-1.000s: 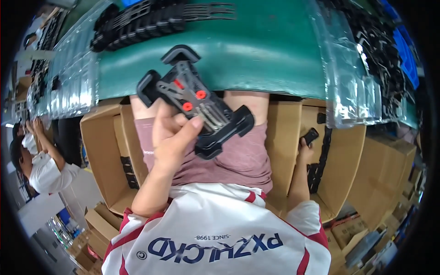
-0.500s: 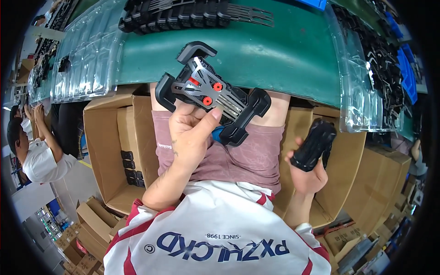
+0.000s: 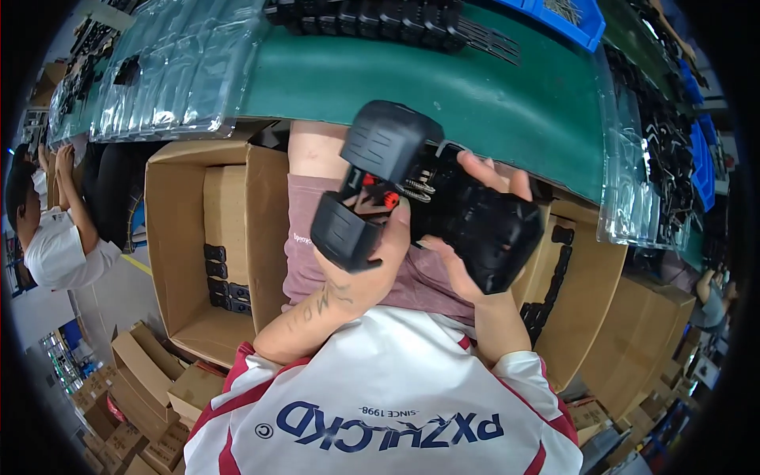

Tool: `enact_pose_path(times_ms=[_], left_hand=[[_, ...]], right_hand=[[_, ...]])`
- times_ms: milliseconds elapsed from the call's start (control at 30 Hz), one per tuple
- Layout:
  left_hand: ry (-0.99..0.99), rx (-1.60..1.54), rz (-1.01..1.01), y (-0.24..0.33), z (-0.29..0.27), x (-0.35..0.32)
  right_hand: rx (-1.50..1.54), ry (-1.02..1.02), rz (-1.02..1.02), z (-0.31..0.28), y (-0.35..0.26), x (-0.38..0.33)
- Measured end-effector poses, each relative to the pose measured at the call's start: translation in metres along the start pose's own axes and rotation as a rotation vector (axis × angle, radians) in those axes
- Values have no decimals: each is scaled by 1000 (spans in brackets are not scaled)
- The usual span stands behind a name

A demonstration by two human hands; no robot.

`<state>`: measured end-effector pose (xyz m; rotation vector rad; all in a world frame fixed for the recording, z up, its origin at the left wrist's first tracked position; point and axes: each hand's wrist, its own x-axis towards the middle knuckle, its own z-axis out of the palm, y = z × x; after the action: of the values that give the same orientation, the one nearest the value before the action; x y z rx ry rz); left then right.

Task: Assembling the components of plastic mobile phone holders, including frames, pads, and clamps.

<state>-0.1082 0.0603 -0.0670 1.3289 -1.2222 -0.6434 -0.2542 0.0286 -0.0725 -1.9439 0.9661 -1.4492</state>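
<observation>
My left hand (image 3: pixel 360 285) is closed round a phone holder (image 3: pixel 389 141) with black corner jaws, red gears and coil springs showing in its open middle. It is tilted, two jaws toward the upper left. In my right hand (image 3: pixel 459 269) sits a glossy black moulded part (image 3: pixel 497 229), its fingers wrapped round the sides. Both hands are close together above my lap, and the black part overlaps or meets the right end of the holder. Whether the two are joined is hidden.
Beyond my lap runs a green worktable (image 3: pixel 340 79) with a row of black holders (image 3: pixel 372 20). Clear plastic trays (image 3: pixel 178 71) lie left, another tray (image 3: pixel 633 182) right. Open cardboard boxes (image 3: pixel 265 190) with black parts flank my legs. A blue bin (image 3: pixel 582 32) stands far right; a co-worker (image 3: pixel 67 245) sits left.
My right hand has brought the black part up and left to the holder. My left hand has moved right and turned the holder, so its jaws now face the camera.
</observation>
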Motion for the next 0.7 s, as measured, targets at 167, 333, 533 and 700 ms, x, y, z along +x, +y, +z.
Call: enact_pose_path(times_ms=[167, 333, 533, 700], left_hand=[[-132, 214, 101, -1, -14, -4], [-311, 281, 255, -5, -17, -2], [-333, 134, 277, -6, -19, -9], [-207, -46, 199, -13, -14, -21]], right_hand=[[60, -7, 93, 14, 5, -13], [76, 53, 166, 21, -3, -16], [-136, -125, -40, 17, -11, 10], [-197, -126, -95, 24, -16, 14]])
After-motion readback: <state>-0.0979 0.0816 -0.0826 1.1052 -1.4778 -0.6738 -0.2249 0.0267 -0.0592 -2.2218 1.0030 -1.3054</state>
